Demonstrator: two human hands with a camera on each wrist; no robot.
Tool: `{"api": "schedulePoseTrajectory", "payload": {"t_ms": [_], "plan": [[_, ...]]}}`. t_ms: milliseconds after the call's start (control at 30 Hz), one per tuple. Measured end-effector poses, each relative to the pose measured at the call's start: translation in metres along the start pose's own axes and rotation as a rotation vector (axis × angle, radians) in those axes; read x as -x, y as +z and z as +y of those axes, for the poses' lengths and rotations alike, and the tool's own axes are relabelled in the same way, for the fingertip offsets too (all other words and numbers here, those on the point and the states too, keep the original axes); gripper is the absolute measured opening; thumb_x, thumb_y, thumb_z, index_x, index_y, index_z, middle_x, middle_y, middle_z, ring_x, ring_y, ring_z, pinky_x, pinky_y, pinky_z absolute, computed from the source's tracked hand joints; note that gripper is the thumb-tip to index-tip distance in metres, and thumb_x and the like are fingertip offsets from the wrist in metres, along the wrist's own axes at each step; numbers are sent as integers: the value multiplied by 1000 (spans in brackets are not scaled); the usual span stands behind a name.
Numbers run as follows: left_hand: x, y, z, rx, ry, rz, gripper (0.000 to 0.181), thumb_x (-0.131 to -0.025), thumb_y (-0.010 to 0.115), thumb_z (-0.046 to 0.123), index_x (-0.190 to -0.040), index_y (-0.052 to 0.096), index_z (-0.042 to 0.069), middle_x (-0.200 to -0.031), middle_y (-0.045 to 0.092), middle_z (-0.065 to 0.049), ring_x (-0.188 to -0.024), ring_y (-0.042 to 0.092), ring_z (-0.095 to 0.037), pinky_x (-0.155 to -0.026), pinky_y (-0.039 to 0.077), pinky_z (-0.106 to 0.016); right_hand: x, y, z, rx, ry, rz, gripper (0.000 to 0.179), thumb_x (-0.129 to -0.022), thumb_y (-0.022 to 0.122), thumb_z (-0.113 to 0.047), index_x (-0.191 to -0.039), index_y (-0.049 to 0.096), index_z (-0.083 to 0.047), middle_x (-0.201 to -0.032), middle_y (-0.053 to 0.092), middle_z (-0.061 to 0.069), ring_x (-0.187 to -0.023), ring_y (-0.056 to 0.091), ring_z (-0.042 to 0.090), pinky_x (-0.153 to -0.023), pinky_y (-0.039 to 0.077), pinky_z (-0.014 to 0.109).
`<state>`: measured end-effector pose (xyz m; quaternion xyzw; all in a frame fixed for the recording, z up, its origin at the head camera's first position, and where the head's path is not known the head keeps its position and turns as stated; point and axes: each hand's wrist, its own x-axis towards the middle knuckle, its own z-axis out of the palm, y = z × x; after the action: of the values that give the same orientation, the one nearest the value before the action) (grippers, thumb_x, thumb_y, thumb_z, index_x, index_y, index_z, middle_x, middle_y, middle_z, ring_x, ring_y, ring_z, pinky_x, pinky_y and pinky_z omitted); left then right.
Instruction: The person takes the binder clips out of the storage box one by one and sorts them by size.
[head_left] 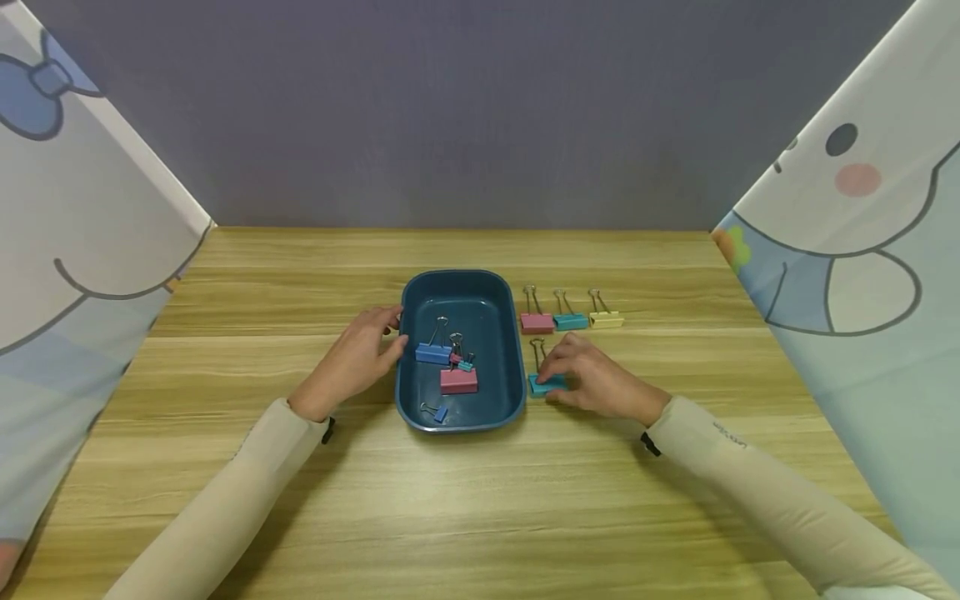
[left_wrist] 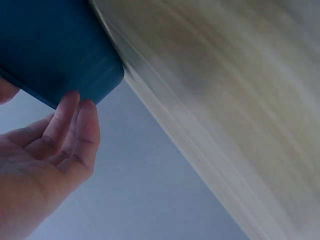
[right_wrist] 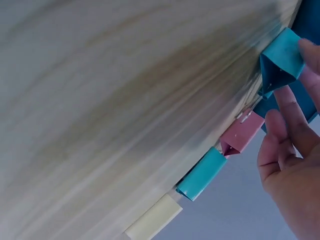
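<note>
My right hand (head_left: 596, 379) pinches a large teal binder clip (right_wrist: 284, 52) on the wood tabletop, just right of the dark blue tray (head_left: 498, 412). The clip's wire handles point away from me. At the tray's left side, my left hand (head_left: 356, 354) touches the outer wall and rim with loosely bent fingers (left_wrist: 87, 125). Inside the tray lie a large blue binder clip (head_left: 433, 354), a large pink binder clip (head_left: 458, 382), a small blue one (head_left: 440, 413) and a small teal one (head_left: 466, 367) beside a partly hidden small pink one.
Beyond my right hand, a row runs rightward from the tray's edge: a pink binder clip (head_left: 537, 324), a teal binder clip (head_left: 572, 322) and a cream binder clip (head_left: 606, 320). A grey panel (head_left: 465, 117) stands behind the wood tabletop (head_left: 465, 517), with printed cloths on both sides.
</note>
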<state>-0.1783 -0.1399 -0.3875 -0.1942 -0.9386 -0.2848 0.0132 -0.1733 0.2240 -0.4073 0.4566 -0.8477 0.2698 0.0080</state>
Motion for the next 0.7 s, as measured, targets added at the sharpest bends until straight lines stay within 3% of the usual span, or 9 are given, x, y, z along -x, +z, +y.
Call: {"api": "schedulePoseTrajectory", "payload": {"t_ms": [233, 467, 700], "plan": [[0, 1, 0, 8, -1, -2, 50, -93, 59, 14, -134, 43, -9, -108, 57, -18, -99, 53, -32, -85, 47, -45, -6, -10, -8, 18, -19, 84, 17, -72, 83, -15, -85, 72, -14, -98, 62, -4, -99, 51, 17, -95, 37, 44], [1, 2, -1, 13, -3, -10, 50, -94, 57, 16, -134, 43, -9, -108, 57, -18, -100, 53, -31, -85, 47, -46, -17, -22, -21, -4, -26, 133, 19, -77, 79, -13, -93, 70, -16, -107, 61, -3, -105, 49, 14, -95, 39, 36], [2, 1, -1, 21, -17, -14, 50, -94, 58, 15, -135, 43, -8, -110, 57, -18, -102, 52, -32, -86, 46, -47, -32, -24, -31, -18, -63, 146, 22, -79, 77, -17, -100, 71, -11, -111, 63, 0, -113, 50, 21, -96, 39, 36]]}}
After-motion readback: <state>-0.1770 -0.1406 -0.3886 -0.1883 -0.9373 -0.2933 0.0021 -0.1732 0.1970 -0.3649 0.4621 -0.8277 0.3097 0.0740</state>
